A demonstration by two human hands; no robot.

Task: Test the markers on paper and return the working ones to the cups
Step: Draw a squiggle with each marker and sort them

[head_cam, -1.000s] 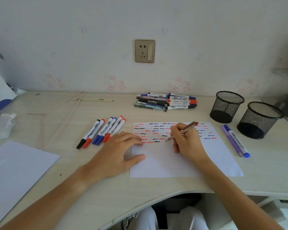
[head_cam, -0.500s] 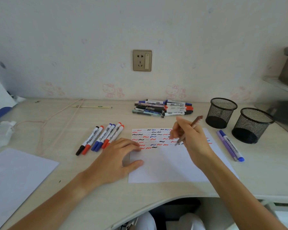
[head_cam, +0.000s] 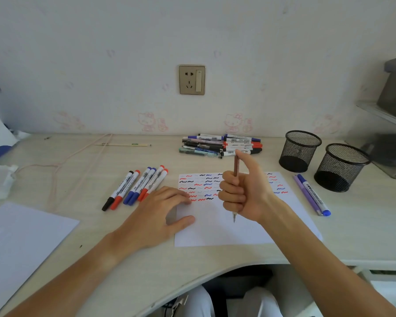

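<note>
Far left on the desk (head_cam: 215, 259) lies a spare sheet (head_cam: 21, 239), and next along sits a row of six capped markers (head_cam: 137, 187), black, red and blue, well apart from the cups; whether you meant these as rejects or as passes cannot be told from here.

Your left hand (head_cam: 156, 216) rests flat, fingers straight and relaxed, with fingertips and thumb on the left edge of the test paper (head_cam: 245, 229), pinning it down. Leave it there.

Your right hand (head_cam: 242, 193) is raised above the paper and wrapped in a fist round a thin brown pen (head_cam: 236, 165), which stands almost upright, tip down and clear of the sheet. Your thumb is on its top end, as if to click it. The step in hand looks like the close of this pen's test: the upper part of the paper is full of red, blue and black squiggles, and the lower part is bare.

Behind your fist, a pile of markers (head_cam: 222, 146) waits near the wall, probably untested.

To the right, two pens (head_cam: 312, 195), one purple and one blue-capped, lie just beside the paper, and beyond them stand two black mesh cups (head_cam: 300, 151), both apparently empty.

If this pen wrote, your next move is to carry it right, over the two loose pens, and drop it tip-first into the nearer cup.
</note>
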